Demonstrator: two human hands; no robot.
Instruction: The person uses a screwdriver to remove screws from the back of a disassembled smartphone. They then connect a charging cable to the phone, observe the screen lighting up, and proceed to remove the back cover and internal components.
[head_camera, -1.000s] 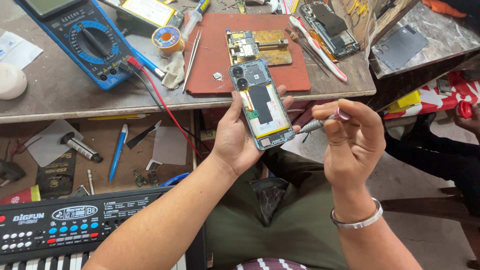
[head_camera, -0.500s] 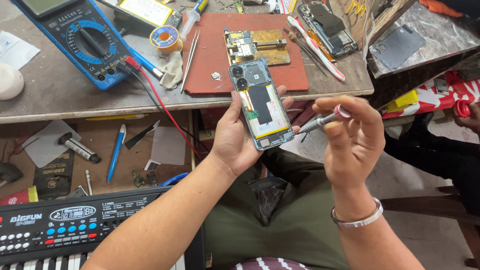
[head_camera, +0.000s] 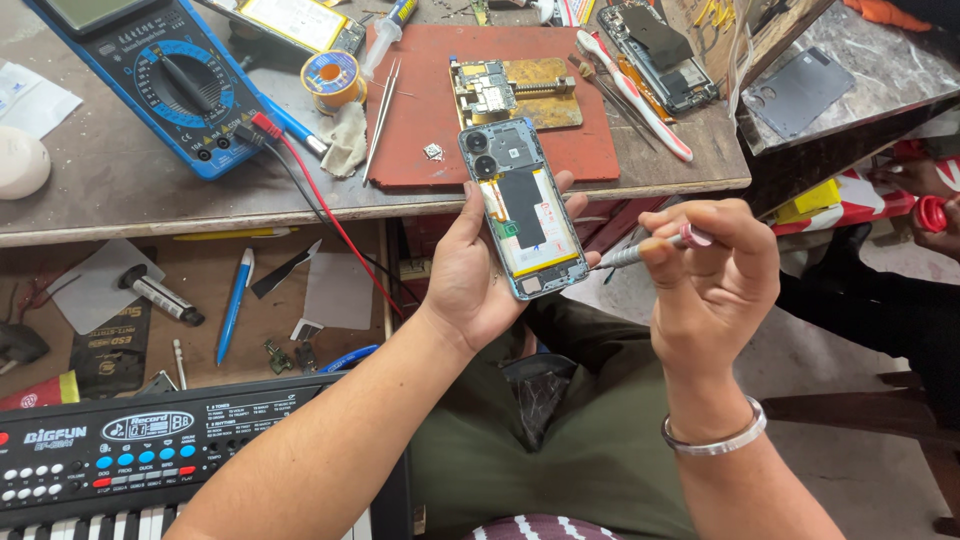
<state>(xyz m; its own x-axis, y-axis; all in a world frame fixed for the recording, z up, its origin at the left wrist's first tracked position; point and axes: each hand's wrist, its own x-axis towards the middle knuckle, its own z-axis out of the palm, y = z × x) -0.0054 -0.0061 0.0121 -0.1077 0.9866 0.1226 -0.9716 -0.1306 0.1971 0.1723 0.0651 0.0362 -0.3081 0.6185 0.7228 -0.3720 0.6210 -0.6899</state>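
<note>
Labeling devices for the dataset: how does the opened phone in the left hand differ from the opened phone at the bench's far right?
The held phone is upright in the left hand, off the bench; the bench phone lies flat, untouched. The held phone has a light teal frame and a pale battery; the bench phone looks dark inside. A screwdriver in the right hand points at the held phone's lower edge. Both have backs removed.
</note>
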